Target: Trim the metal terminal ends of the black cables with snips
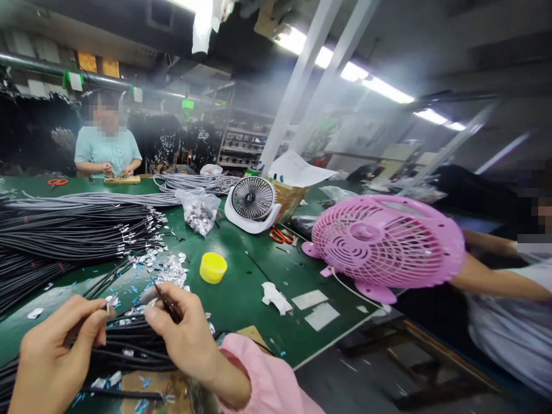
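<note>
My left hand (60,345) pinches a small silvery cable end (110,302) between thumb and forefinger. Closed around a dark pointed tool that looks like tweezers (168,303), my right hand (190,330) is just to the right of the left one; most of the tool is hidden in the palm. Black cables (133,344) run beneath both hands. Under them, at the bottom, lies a wooden board (142,382) with blue wire scraps. Shreds of silver foil (170,270) are heaped beyond my hands.
Bundled black cables (77,230) and grey cables (107,199) cover the left of the green table (241,299). A yellow cup (213,268), a plastic bag (199,213), red scissors (282,236), a white fan (252,201) and a pink fan (383,241) stand ahead. Co-workers sit opposite (107,149) and right.
</note>
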{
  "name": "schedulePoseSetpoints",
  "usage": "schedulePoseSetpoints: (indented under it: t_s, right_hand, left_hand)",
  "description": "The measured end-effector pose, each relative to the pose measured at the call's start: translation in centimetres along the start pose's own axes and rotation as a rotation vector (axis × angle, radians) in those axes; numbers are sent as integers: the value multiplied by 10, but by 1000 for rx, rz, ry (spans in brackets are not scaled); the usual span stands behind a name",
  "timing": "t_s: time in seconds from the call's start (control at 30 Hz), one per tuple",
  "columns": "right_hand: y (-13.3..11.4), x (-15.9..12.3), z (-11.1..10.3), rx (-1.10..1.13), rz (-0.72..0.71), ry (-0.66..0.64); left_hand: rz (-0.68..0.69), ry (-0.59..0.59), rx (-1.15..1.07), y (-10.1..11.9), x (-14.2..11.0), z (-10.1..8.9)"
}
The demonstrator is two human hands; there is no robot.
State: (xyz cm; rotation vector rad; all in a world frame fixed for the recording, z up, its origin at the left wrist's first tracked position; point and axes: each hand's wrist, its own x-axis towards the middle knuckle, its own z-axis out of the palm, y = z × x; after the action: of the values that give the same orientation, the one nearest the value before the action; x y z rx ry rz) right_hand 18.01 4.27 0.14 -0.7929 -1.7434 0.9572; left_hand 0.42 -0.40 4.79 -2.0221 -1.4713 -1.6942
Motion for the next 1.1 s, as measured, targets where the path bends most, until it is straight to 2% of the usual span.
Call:
schedulePoseSetpoints:
  t_s: [0.1, 0.23, 0.4, 0.67, 0.9, 1.1]
  right_hand:
    - [-3, -3, -1, -20, -60, -8]
    - [-6, -6, -3, -89, -119, -48]
    - [-8, -6, -3, -143, -141, -76]
    - [1, -5, -1, -185, -193, -79]
    - [2, -6, -1, -216, -184, -61]
    - [-1, -7, 0, -202, -189, 2]
  left_hand:
    - [-51, -72, -79, 10, 4, 2]
    - [-78, -46, -95, 12, 3, 6]
    - [-124, 45, -119, 4, -6, 7]
    - [-254, -23, -148, -15, -30, 7]
    - [-218, -1, -134, -10, -30, 7]
    - [-250, -80, 36, -15, -37, 6]
